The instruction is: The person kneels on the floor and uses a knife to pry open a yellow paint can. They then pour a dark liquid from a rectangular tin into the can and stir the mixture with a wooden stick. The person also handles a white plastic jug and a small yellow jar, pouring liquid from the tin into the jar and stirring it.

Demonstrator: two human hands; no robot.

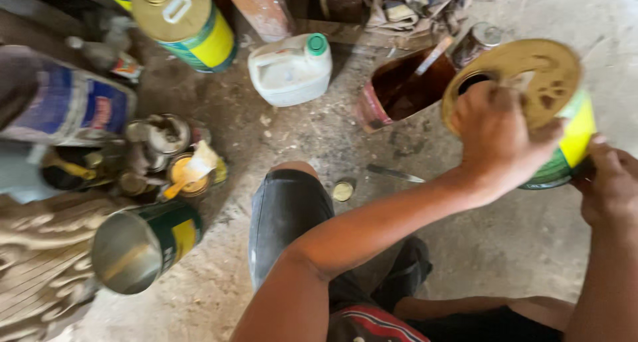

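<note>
A large yellow-and-green metal can (571,132) with a gold lid (531,69) is tilted above the dusty floor at the right. My left hand (498,139) grips its top rim beside a round open spout. My right hand (608,182) holds the can's lower side. Below and left of the can sits a cut-open rust-red tin (405,89) with dark liquid and a stick in it. A small round cap (343,191) and a knife (395,174) lie on the floor near my knee.
A white plastic jug with a green cap (292,69) stands at centre top. Another yellow-and-green can (189,19) is at top left. Several small dirty tins (166,156) and an open tin lying on its side (143,245) crowd the left, next to carved wood (33,269).
</note>
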